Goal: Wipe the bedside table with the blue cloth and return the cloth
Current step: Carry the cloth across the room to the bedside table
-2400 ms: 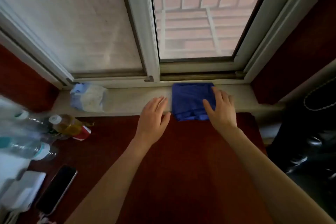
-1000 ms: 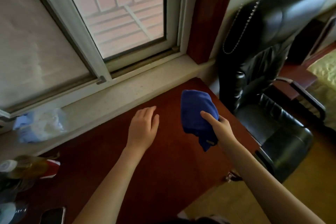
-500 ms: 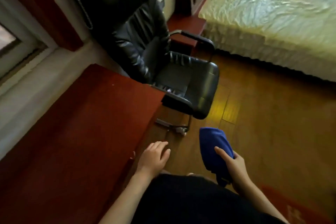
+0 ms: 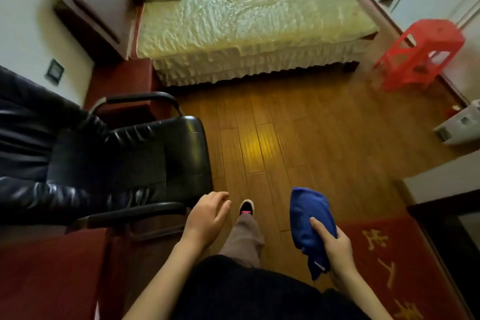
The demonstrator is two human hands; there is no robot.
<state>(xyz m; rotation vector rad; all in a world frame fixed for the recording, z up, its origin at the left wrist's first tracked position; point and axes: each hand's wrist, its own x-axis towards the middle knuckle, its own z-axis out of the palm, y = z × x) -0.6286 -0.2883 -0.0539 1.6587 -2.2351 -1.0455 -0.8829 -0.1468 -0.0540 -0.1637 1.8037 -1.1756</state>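
Note:
My right hand (image 4: 333,244) holds the folded blue cloth (image 4: 307,221) at waist height above the wooden floor, with the cloth hanging down from my fingers. My left hand (image 4: 206,218) is empty with its fingers loosely apart, hovering next to the armrest of the black chair. The dark red bedside table (image 4: 122,80) stands far ahead, between the chair and the bed, against the wall. Its top is partly hidden behind the chair's armrest.
A black leather armchair (image 4: 109,163) fills the left side. The dark red desk (image 4: 49,270) lies at the lower left. Ahead is a bed (image 4: 246,15) with a cream cover; a red plastic stool (image 4: 423,52) stands at right, with a red rug (image 4: 405,262) underfoot.
I took the cloth off the windowsill with my right hand and turned right, away from the window and desk. The view now faces the bed and floor, and my foot steps forward.

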